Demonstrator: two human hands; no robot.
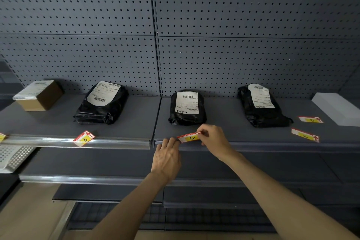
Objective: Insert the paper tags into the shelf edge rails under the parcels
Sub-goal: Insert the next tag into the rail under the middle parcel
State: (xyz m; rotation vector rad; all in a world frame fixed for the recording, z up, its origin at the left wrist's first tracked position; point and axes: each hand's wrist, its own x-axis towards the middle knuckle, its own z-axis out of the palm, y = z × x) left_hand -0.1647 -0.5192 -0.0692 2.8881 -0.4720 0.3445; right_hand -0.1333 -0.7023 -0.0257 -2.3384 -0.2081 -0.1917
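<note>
A paper tag marked C (190, 137) sits at the front edge rail (263, 144) of the right shelf, just below the middle black parcel (187, 107). My right hand (213, 137) pinches its right end. My left hand (167, 157) has its fingertips on the tag's left end. A tag marked B (84, 138) lies tilted across the clear rail (48, 141) of the left shelf, below another black parcel (102, 102). Tags D (311, 119) and E (305, 135) lie loose on the shelf, right of a third black parcel (263, 105).
A cardboard box (39, 95) stands at the left end of the shelf and a white box (338, 108) at the right end. A yellow tag corner (2, 137) shows at the left frame edge. A white perforated basket (13, 157) sits lower left. More shelves run below.
</note>
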